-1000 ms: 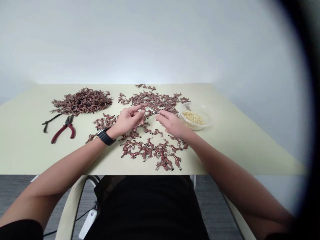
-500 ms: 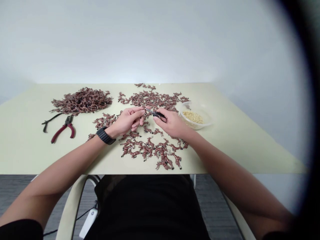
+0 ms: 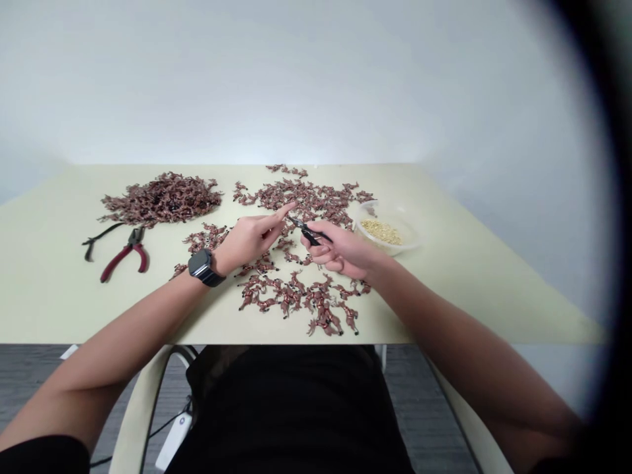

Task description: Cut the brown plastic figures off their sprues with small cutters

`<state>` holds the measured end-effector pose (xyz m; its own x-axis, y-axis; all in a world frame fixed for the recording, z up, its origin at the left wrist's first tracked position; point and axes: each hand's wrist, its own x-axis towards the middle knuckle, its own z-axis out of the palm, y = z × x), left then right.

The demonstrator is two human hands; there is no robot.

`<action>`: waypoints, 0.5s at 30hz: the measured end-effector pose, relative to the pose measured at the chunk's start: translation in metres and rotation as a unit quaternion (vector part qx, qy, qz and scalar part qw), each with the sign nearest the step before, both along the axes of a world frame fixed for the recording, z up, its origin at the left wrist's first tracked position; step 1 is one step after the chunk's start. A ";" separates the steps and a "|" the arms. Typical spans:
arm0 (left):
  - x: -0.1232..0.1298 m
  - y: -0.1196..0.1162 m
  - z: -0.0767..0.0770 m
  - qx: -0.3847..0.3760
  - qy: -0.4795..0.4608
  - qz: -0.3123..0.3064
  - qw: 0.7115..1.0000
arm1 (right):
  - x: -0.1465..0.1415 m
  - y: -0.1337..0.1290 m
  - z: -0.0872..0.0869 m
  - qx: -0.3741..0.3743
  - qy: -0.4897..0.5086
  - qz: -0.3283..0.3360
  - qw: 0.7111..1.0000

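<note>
My right hand [image 3: 340,249] is closed round black-handled pliers [image 3: 311,234], whose slim metal jaws point up and left. Close to the jaws is my left hand [image 3: 251,238], turned palm down with the index finger stretched out; its thumb and other fingers are partly hidden, and whether it holds something small I cannot make out. Under and around both hands lie many small brown deer figures [image 3: 323,303]. To the right, beside my right hand, a clear plastic bowl [image 3: 412,245] holds small gold-coloured pieces [image 3: 381,232].
A dense heap of brown figures [image 3: 165,199] lies at the left rear of the pale table [image 3: 459,289]. In front of it are red-handled pliers [image 3: 120,260] and a thin black item [image 3: 101,238]. A plain wall rises behind.
My left hand has rolled palm down and its index finger has straightened. My right hand has turned so its curled fingers show, and the pliers' handles have spread apart.
</note>
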<state>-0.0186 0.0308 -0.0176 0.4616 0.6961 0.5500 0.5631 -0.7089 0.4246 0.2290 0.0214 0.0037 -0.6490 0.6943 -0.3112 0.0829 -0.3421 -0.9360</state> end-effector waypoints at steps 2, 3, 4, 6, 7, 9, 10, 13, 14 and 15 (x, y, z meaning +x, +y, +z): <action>0.000 0.000 0.001 -0.017 -0.009 0.003 1.000 | 0.002 0.001 0.000 0.010 -0.003 -0.001 1.000; 0.001 -0.001 0.002 -0.055 -0.033 0.006 0.998 | 0.002 0.001 -0.001 0.047 -0.021 -0.018 0.999; 0.002 -0.002 0.004 -0.110 -0.066 0.006 0.992 | 0.002 0.001 -0.003 0.107 -0.048 -0.047 0.992; 0.006 -0.005 0.008 -0.239 -0.144 -0.011 0.960 | 0.002 0.001 -0.008 0.265 -0.117 -0.114 0.950; 0.007 -0.006 0.010 -0.296 -0.183 -0.028 0.937 | 0.002 0.002 -0.010 0.340 -0.151 -0.139 0.918; 0.009 -0.007 0.012 -0.375 -0.252 -0.063 0.890 | 0.003 0.003 -0.014 0.444 -0.199 -0.156 0.859; 0.009 -0.007 0.012 -0.397 -0.280 -0.077 0.871 | 0.003 0.004 -0.016 0.471 -0.213 -0.149 0.843; 0.008 -0.005 0.013 -0.441 -0.328 -0.114 0.828 | 0.005 0.006 -0.018 0.507 -0.229 -0.117 0.823; 0.008 -0.004 0.013 -0.453 -0.333 -0.123 0.817 | 0.005 0.007 -0.018 0.512 -0.229 -0.107 0.821; 0.008 -0.004 0.013 -0.464 -0.336 -0.130 0.809 | 0.006 0.007 -0.018 0.516 -0.229 -0.100 0.819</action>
<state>-0.0109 0.0263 -0.0043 0.4724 0.8807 0.0335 -0.1332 0.0338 0.9905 0.2345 0.0283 -0.0142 -0.4686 0.8198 0.3291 0.5455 0.5615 -0.6222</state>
